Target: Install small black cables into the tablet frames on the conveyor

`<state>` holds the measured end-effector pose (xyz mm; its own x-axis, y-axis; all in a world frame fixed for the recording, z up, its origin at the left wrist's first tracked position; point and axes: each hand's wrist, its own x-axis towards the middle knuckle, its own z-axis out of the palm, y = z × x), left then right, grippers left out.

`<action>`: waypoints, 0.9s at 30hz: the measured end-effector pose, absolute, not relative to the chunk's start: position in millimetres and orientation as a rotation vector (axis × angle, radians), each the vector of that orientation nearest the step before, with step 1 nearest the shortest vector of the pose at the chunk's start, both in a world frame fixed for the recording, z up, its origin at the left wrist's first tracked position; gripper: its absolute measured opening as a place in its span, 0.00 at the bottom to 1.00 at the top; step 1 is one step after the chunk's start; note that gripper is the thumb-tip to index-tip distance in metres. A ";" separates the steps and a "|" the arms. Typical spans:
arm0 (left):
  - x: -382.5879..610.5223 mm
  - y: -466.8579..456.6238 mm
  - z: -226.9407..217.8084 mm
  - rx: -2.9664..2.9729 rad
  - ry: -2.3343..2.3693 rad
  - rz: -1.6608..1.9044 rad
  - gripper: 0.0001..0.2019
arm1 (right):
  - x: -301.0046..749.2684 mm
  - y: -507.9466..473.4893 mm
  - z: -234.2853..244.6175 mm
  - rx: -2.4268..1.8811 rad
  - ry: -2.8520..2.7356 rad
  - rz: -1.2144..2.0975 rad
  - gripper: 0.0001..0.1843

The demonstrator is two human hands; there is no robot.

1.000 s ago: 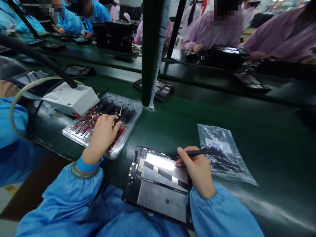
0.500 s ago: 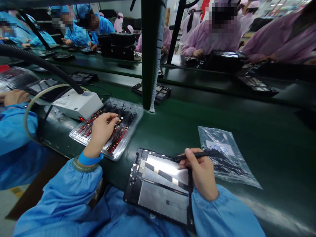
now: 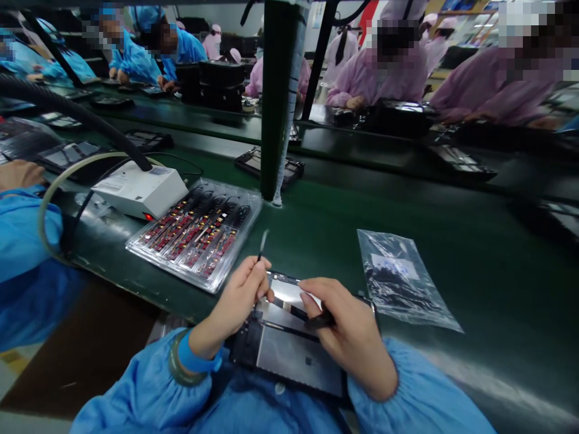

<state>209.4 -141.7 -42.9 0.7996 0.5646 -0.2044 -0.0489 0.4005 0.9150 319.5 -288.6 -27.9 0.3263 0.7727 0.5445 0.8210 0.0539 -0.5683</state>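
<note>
A dark green bench runs across an assembly line, with gowned workers seated at the top of the frame. At lower centre lies an opened tablet housing. The left hand, fingers pinched shut, holds a thin flex-cable part upright above the housing's upper edge. The right hand is closed round a black stylus over the housing. A clear parts tray sits at centre left, a plastic bag at right.
</note>
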 end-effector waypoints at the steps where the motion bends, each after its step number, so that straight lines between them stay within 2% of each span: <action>1: 209.4 -143.7 -47.0 1.136 0.514 0.394 0.14 | 316.6 -286.5 -30.0 -1.720 -1.468 -0.113 0.11; 6: 204.6 -148.0 -52.8 1.388 0.404 0.200 0.15 | 304.9 -280.5 -36.4 -1.774 -1.514 -0.219 0.15; 9: 199.8 -150.6 -53.6 1.816 0.348 0.240 0.12 | 300.7 -277.8 -37.0 -1.851 -1.544 -0.260 0.18; 12: 196.5 -151.8 -54.7 2.126 0.261 0.329 0.12 | 300.3 -276.5 -41.0 -1.833 -1.549 -0.291 0.16; 20: 194.1 -150.0 -45.3 1.963 0.144 0.336 0.11 | 298.8 -285.0 -51.2 -1.718 -1.429 -0.259 0.16; 27: 191.5 -152.7 -54.8 2.238 0.155 0.532 0.12 | 279.5 -289.2 -51.7 -1.915 -1.508 -0.555 0.14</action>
